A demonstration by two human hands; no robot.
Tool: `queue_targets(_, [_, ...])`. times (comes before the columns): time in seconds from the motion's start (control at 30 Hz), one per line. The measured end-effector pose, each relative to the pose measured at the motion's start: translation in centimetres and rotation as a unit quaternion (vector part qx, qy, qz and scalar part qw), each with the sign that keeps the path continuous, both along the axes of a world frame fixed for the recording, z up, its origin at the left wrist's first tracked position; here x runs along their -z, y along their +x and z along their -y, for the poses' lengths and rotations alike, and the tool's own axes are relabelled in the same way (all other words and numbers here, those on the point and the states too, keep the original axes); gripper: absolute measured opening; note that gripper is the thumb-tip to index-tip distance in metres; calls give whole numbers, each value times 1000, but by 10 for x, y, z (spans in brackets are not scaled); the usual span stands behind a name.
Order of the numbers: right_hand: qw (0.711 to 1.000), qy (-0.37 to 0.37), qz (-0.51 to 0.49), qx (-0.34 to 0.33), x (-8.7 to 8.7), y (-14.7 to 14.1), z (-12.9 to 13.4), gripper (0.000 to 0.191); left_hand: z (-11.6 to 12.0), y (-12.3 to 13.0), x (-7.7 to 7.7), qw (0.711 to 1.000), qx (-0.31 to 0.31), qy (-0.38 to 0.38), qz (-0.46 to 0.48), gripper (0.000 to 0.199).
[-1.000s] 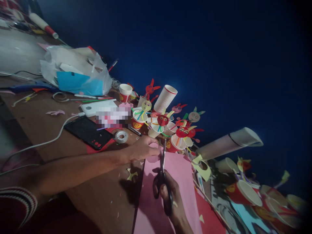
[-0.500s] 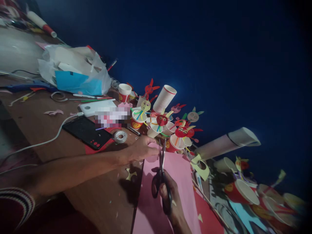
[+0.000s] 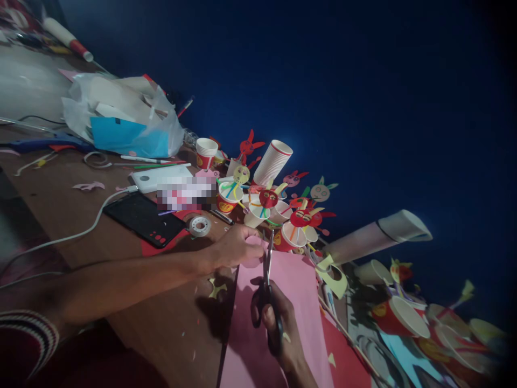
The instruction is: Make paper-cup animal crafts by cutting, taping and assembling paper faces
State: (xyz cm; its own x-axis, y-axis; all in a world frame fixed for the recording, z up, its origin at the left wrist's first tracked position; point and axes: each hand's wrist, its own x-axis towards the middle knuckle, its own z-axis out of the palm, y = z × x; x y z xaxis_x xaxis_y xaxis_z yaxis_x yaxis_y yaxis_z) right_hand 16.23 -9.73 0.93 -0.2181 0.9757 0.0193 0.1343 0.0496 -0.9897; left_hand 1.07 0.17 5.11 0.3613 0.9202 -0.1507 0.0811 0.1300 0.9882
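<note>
My left hand point(image 3: 237, 247) is closed on a small rounded piece of pink paper point(image 3: 253, 261), pinched at its upper edge. My right hand point(image 3: 285, 318) grips black-handled scissors point(image 3: 268, 296), fingers through the loops. Their blades point away from me, slightly parted, right beside the pink piece; whether they touch its edge I cannot tell. Below both hands lies a large pink paper sheet point(image 3: 278, 269) on the brown table point(image 3: 161, 318). A yellow paper scrap point(image 3: 217, 289) rests left of the sheet.
Paper cups with paper animal figures point(image 3: 301, 218) crowd beyond my hands, beside a tall cup stack point(image 3: 273, 163). A tape roll point(image 3: 200, 226), black phone point(image 3: 143, 218) and white cable point(image 3: 91, 229) lie left. At right are a rolled paper tube point(image 3: 375, 237) and more cups point(image 3: 399, 318).
The scissors and my right hand have shifted very slightly to the left. My left hand keeps its hold on the pink piece, almost unmoved.
</note>
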Motion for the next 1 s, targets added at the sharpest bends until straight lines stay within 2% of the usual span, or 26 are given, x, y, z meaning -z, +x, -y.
queue_targets(0.43, [1000, -1, -7, 0, 1, 0, 0, 52, 4, -1, 0, 997, 7, 76, -32, 10])
queue_targets(1.0, [1000, 2, 8, 23, 1, -2, 1, 48, 4, -2, -2, 997, 20, 68, -40, 12])
